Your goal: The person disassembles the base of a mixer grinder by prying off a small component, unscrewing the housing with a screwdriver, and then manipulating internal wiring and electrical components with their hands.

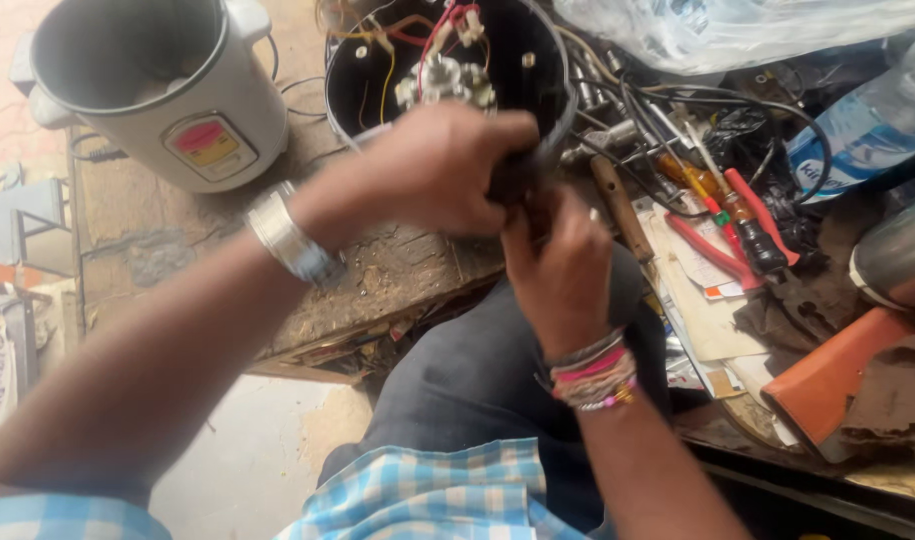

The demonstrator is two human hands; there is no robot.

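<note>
Open black round cooker base with exposed red and yellow wiring [418, 60] stands on the worn worktop [398, 280], its rim touching the left hand [433, 165]. Left hand is clenched on a small dark part [513, 185] at that rim; right hand [563, 270] pinches the same part from just below. Judged step: working the part at the rim; next move needs a steady grip.
</note>
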